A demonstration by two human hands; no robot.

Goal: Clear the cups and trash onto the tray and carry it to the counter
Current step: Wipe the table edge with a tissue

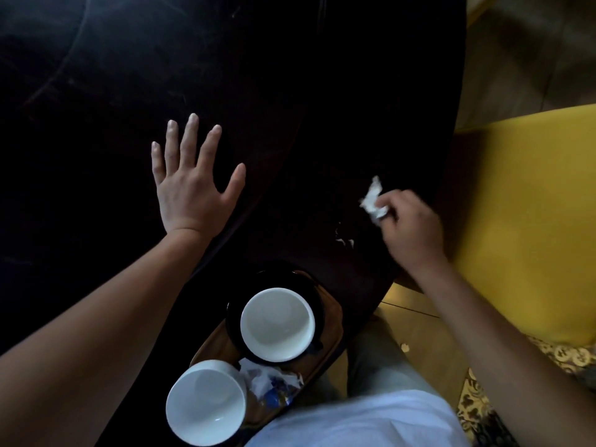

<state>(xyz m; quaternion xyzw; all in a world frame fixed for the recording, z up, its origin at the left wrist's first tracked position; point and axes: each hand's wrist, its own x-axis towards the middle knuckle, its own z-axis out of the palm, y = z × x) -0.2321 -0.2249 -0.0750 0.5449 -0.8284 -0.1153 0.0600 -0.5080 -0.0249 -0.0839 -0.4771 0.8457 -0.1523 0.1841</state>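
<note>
My right hand [412, 224] pinches a crumpled white napkin [374, 201] near the right edge of the dark table [290, 91]. My left hand [190, 175] lies flat on the table with its fingers spread, holding nothing. A wooden tray [332, 321] sits at the table's near edge. On it stand a white cup [277, 324] on a black saucer [235, 304], a second white cup [206, 401], and crumpled wrappers [271, 385] between them. A few small white scraps [343, 237] lie on the table below the napkin.
A yellow upholstered seat [529, 221] stands right of the table. A patterned rug [477, 404] covers the floor at lower right. My white shirt [354, 421] fills the bottom middle.
</note>
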